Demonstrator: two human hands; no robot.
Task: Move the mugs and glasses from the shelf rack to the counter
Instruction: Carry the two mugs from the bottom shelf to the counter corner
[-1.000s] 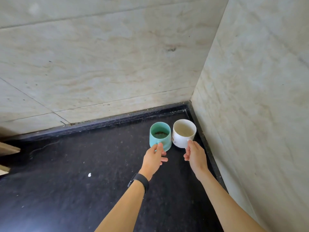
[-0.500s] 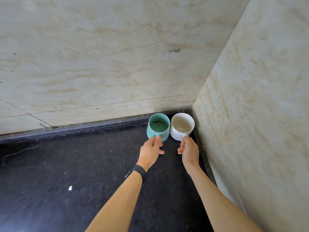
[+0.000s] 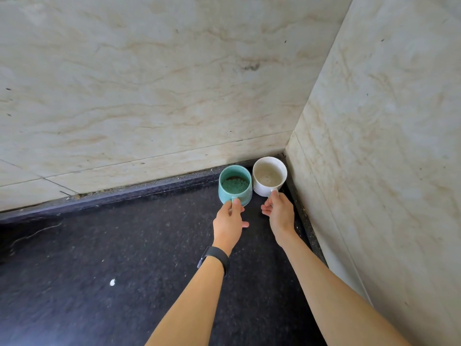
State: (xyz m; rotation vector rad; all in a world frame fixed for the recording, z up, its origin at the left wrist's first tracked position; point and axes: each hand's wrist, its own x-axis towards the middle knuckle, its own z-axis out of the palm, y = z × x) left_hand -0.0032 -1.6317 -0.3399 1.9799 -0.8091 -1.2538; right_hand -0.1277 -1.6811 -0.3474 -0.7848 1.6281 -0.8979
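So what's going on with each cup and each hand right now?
Teal mug: upright in the counter's back corner, touching the white one, something green and grainy inside.
White mug: upright, nearest the side wall, looks empty with a stained bottom.
Left hand: closed on the teal mug's handle.
Right hand: pinching the white mug's handle.
Black wristband: worn on the left wrist.

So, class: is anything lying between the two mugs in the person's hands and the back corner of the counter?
Nothing visible. The teal mug, in the left hand, and the white mug, in the right hand, are already at the counter corner.
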